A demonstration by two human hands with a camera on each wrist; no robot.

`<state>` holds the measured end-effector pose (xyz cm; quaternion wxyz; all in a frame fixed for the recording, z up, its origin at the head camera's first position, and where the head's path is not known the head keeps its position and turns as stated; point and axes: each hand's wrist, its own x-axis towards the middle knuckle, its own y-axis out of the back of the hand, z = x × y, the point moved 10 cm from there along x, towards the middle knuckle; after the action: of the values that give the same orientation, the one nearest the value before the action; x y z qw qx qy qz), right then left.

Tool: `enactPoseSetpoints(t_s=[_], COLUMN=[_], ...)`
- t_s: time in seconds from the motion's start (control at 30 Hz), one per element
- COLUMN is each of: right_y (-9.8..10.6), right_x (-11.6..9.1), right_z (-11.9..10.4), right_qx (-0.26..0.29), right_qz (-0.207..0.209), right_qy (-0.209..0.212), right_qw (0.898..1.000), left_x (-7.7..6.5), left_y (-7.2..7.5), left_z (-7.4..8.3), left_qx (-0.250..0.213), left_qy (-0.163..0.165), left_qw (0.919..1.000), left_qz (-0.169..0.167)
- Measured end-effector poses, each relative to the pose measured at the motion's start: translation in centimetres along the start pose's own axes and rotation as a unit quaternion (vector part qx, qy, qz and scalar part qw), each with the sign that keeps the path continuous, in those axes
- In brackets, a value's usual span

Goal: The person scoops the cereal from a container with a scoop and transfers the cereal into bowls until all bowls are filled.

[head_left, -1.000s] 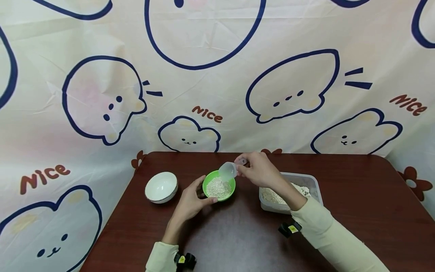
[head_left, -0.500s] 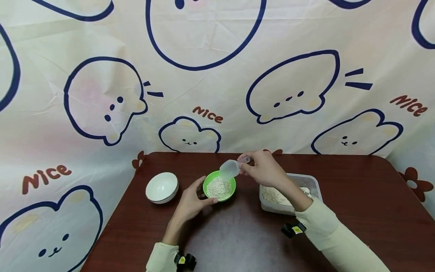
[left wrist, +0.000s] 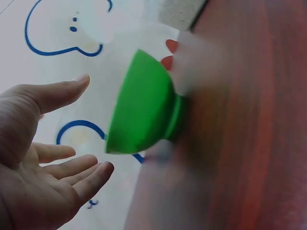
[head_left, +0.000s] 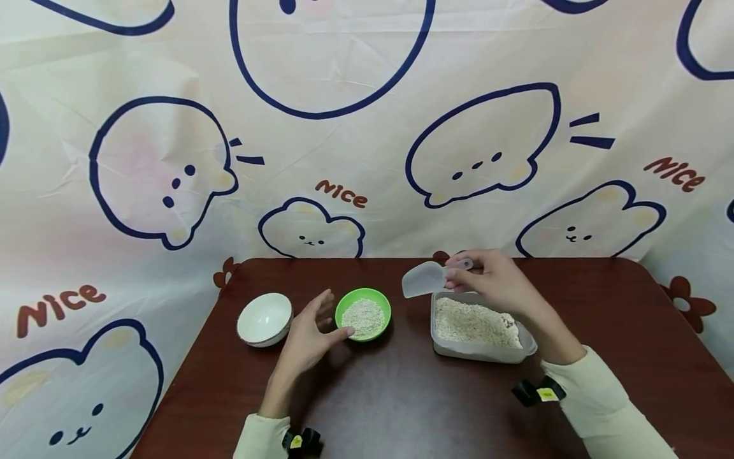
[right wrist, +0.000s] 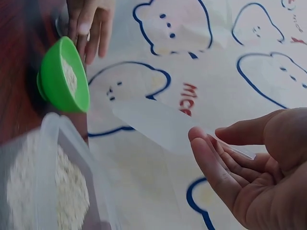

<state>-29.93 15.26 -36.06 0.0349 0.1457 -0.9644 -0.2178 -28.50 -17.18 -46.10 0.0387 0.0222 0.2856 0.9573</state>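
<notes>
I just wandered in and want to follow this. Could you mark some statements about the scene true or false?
The right hand holds a translucent scoop. True.
The green bowl contains pale flakes. True.
The left hand is beside the green bowl, not gripping it. True.
The white bowl is in the middle. False: the white bowl and the container flank the green bowl.
The sleeves are black. False: the sleeves are pale.

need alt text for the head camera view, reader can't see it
A person's right hand holds a translucent plastic scoop near a rectangular translucent plastic tub of pale flakes. The left hand is beside a round green bowl of flakes; a round white bowl stands farther left on the reddish-brown table.
</notes>
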Motion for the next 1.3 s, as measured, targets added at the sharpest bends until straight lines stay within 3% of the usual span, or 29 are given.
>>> enactPoseSetpoints(t_s=[0.2, 0.4, 0.7, 0.93, 1.3], right_y=[2.8, 4.5, 6.2, 7.8, 8.6], right_x=[-1.7, -3.2, -4.6, -5.3, -6.9], right_z=[1.8, 3.8, 7.0, 9.6, 9.9], right_qx=[0.001, 0.006, -0.004, -0.022, -0.069], right_qz=[0.014, 0.022, 0.034, 0.055, 0.075], right_qy=[-0.020, -0.038, -0.054, -0.076, -0.075], right_qw=[1.000, 0.999, 0.998, 0.995, 0.992], left_x=[-0.5, -0.9, -1.0, -0.8, -0.6], left_y=[0.7, 0.0, -2.7, -4.6, -8.5], left_z=[1.8, 3.5, 5.0, 6.5, 8.2], left_qx=[-0.008, -0.022, -0.068, -0.060, -0.038], left_qy=[-0.015, -0.039, -0.056, -0.071, -0.094], left_qw=[0.9998, 0.9990, 0.9958, 0.9947, 0.9899], left_qz=[0.007, 0.000, -0.025, -0.044, -0.099])
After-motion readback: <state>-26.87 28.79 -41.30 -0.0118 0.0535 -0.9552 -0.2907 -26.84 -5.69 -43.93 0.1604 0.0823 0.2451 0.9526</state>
